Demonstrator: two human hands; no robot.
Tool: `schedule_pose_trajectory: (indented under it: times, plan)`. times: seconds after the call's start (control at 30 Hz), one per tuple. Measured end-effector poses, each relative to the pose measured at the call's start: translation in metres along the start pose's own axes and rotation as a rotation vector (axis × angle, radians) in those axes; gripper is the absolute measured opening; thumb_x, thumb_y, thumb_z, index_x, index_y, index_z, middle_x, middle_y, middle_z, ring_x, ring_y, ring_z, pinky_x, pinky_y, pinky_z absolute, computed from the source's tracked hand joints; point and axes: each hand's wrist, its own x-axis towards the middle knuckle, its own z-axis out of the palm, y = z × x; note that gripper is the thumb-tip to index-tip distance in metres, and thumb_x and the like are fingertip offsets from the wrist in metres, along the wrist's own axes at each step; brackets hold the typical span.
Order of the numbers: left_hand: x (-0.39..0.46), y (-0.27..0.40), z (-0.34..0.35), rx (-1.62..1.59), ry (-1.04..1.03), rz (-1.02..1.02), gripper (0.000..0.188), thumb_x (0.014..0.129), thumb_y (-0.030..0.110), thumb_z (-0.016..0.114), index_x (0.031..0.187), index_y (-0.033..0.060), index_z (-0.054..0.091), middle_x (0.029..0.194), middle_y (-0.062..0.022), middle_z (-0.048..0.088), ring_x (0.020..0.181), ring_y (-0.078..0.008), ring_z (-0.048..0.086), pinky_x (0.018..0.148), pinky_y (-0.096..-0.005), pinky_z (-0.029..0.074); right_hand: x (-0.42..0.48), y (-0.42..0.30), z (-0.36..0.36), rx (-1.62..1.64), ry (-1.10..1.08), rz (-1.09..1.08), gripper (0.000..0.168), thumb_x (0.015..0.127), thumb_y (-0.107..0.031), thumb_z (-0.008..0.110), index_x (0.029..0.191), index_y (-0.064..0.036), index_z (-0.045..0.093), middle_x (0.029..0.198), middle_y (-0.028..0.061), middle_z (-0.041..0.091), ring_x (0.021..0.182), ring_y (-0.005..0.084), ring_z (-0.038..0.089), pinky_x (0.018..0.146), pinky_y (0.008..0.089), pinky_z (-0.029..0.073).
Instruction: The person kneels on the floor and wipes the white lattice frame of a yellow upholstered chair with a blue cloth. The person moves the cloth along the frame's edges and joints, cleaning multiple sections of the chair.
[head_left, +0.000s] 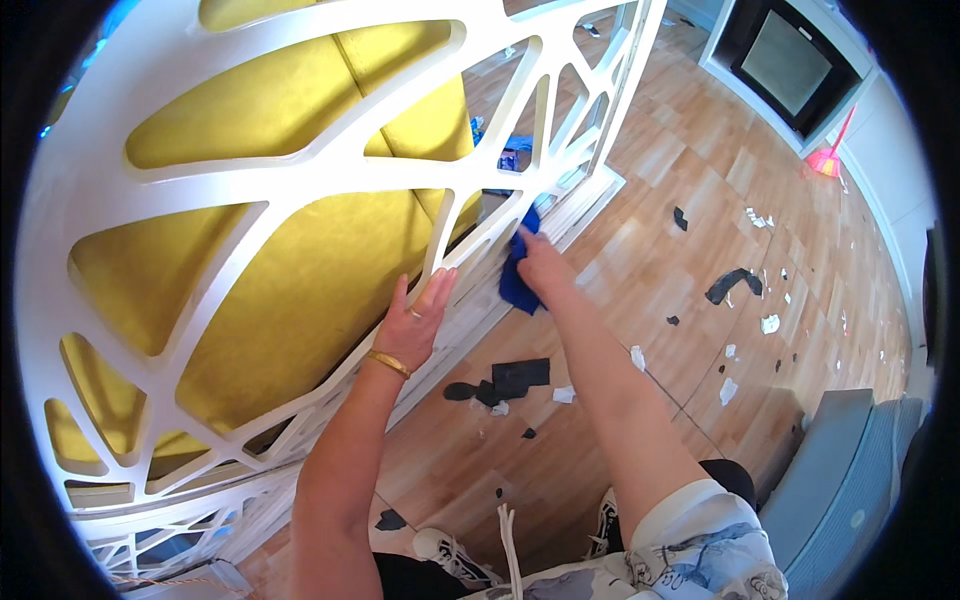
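Note:
A white openwork lattice partition (232, 176) rises along my left, with large rounded cut-outs. My right hand (541, 262) grips a dark blue cloth (516, 281) against the partition's lower rail, near its far end. Part of the cloth is hidden behind my fingers and the rail. My left hand (416, 319) rests on a lower bar of the lattice, fingers extended and somewhat apart, holding no loose thing. A gold-coloured bangle (390, 364) circles that wrist. Through the cut-outs shows a yellow upholstered seat (300, 277).
Black scraps (521, 375) and white paper bits (770, 324) litter the wood-look floor (630, 442). A pink broom (825, 161) leans by the far wall, near a white cabinet (712, 56) holding a dark-framed panel. At lower right stands a grey appliance-like unit (825, 457).

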Motion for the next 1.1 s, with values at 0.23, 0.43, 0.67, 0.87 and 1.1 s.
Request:
schedule_pose_trajectory:
  times: [0.23, 0.43, 0.67, 0.87, 1.1]
  plan:
    - [0.005, 0.001, -0.001, -0.013, -0.032, -0.004, 0.038, 0.085, 0.020, 0.054, 0.118, 0.0064, 0.066, 0.157, -0.0056, 0.031, 0.147, -0.0218, 0.021, 0.112, -0.0509, 0.031, -0.012, -0.005, -0.008, 0.718, 0.037, 0.286, 0.051, 0.069, -0.001, 0.060, 0.120, -0.008, 0.065, 0.099, 0.0187, 0.067, 0.092, 0.0308, 0.065, 0.083, 0.0369, 0.052]
    - [0.005, 0.004, -0.007, -0.079, -0.129, 0.008, 0.035, 0.083, 0.021, 0.055, 0.113, 0.0079, 0.069, 0.160, -0.0066, 0.025, 0.150, -0.0222, 0.011, 0.115, -0.0514, 0.027, -0.021, -0.054, -0.021, 0.698, 0.460, -0.241, 0.052, 0.072, 0.001, 0.061, 0.122, -0.010, 0.065, 0.108, 0.0151, 0.065, 0.092, 0.0307, 0.065, 0.083, 0.0366, 0.052]
    - [0.015, -0.006, -0.038, -0.356, -0.382, 0.025, 0.029, 0.082, 0.020, 0.058, 0.106, 0.0104, 0.070, 0.159, -0.0076, 0.027, 0.151, -0.0237, 0.007, 0.117, -0.0522, 0.023, -0.022, -0.093, -0.035, 0.165, 0.217, -0.057, 0.053, 0.076, -0.006, 0.057, 0.127, -0.019, 0.061, 0.116, 0.0209, 0.063, 0.106, 0.0399, 0.061, 0.090, 0.0464, 0.051]
    - [-0.001, -0.002, -0.026, -0.456, -0.265, -0.076, 0.023, 0.085, 0.018, 0.057, 0.100, 0.0132, 0.074, 0.143, -0.0092, 0.050, 0.149, -0.0238, 0.018, 0.118, -0.0533, 0.021, -0.060, -0.119, -0.012, 0.101, 0.056, -0.254, 0.053, 0.076, -0.005, 0.056, 0.124, -0.025, 0.063, 0.109, 0.0188, 0.065, 0.101, 0.0390, 0.063, 0.087, 0.0469, 0.051]
    - [-0.015, -0.005, -0.051, -0.380, -0.246, -0.022, 0.026, 0.082, 0.017, 0.062, 0.106, 0.0105, 0.071, 0.146, -0.0110, 0.047, 0.146, -0.0262, 0.027, 0.116, -0.0525, 0.024, -0.017, -0.095, -0.063, -0.291, 0.085, 0.025, 0.067, 0.086, -0.010, 0.055, 0.148, -0.029, 0.037, 0.114, 0.0186, 0.063, 0.101, 0.0353, 0.066, 0.085, 0.0471, 0.053]
